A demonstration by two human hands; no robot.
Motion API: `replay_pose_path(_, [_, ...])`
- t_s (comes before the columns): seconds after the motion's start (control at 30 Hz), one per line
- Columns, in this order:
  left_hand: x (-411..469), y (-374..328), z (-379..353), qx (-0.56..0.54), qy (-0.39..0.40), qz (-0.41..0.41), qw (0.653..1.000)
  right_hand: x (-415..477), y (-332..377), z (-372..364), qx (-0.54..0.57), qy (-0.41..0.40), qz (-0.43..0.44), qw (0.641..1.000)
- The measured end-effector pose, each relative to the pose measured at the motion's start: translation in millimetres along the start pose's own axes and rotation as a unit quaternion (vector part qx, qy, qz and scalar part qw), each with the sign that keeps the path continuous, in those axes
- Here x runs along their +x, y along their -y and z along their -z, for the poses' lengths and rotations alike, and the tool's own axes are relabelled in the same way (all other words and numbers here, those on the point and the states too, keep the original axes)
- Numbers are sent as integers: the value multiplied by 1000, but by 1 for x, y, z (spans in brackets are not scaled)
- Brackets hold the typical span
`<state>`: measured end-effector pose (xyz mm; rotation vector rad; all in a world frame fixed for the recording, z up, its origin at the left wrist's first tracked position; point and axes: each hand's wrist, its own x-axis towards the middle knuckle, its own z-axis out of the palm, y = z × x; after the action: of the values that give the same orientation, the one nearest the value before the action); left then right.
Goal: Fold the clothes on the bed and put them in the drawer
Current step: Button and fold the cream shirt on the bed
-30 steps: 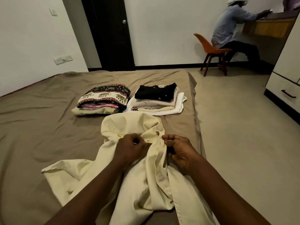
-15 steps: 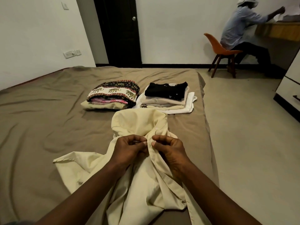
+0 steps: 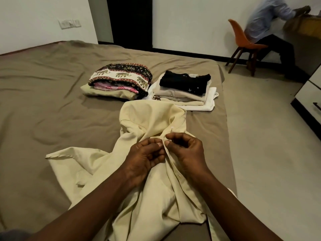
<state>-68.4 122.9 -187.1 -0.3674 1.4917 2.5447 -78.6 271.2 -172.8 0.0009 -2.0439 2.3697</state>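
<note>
A cream button shirt (image 3: 149, 119) lies rumpled on the brown bed (image 3: 43, 101), collar end away from me. My left hand (image 3: 144, 158) and my right hand (image 3: 185, 152) meet at its front placket, each pinching the fabric edge between thumb and fingertips. One white button shows just above my right hand. Behind the shirt sit two folded stacks: one topped by an elephant-print cloth (image 3: 121, 75), the other topped by a black garment (image 3: 185, 82). A white drawer front (image 3: 309, 100) with a dark handle stands at the right edge.
A beige floor (image 3: 269, 145) runs along the bed's right side. At the back right a person (image 3: 265, 23) sits on an orange chair (image 3: 243, 39) at a wooden desk. A dark door (image 3: 129, 21) is in the far wall.
My hands have come together on the placket, now pinching it side by side. The view has tilted down and shifted so the bed and stacks sit closer.
</note>
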Motion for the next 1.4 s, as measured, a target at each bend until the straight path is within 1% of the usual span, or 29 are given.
replay_pose_path(0.07, [-1,0,-3,-17,2,0,1000,1,0,1,-15,-7,11,1000])
replay_pose_path(0.2, [-3,0,-7,-19,-14,-10,1000,0,-2,4,-127,-32,55,990])
replay_pose_path(0.27, [-4,2,-9,-23,-26,-15,999,-1,-2,5,-157,-31,65,985])
replay_pose_path(0.43, [-5,7,-9,-27,-48,-22,998,-5,3,10,-125,45,24,991])
replay_pose_path(0.47, [-5,7,-9,-30,-47,-19,998,-5,3,11,-124,49,22,991])
replay_pose_path(0.53, [-5,6,-8,-30,-32,-12,999,-5,3,13,-144,31,36,988])
replay_pose_path(0.6, [-6,6,-8,-4,-25,-13,1000,-6,2,14,-184,16,60,981])
replay_pose_path(0.73, [-8,7,-11,65,-67,-63,994,-7,-1,12,-226,13,96,969])
replay_pose_path(0.87, [-6,6,-12,96,-87,-117,985,-7,0,10,-199,22,65,978])
replay_pose_path(0.97, [-6,5,-10,101,-71,-125,984,-6,-1,10,-184,-3,45,982])
replay_pose_path(1.07, [-7,7,-9,101,-65,-136,983,-4,-2,12,-186,-4,35,982])
replay_pose_path(1.13, [-6,9,-7,138,-56,-175,973,-3,-3,12,-182,0,24,983])
replay_pose_path(1.23, [-3,7,-3,229,-29,-245,942,-1,-2,11,-162,7,14,987])
replay_pose_path(1.3, [0,4,-1,259,-7,-257,931,1,0,12,-97,25,-38,994])
replay_pose_path(1.37, [2,1,-1,260,2,-245,934,3,3,14,-14,59,-112,992])
replay_pose_path(1.4, [2,0,-1,259,2,-237,936,5,3,15,10,73,-134,988])
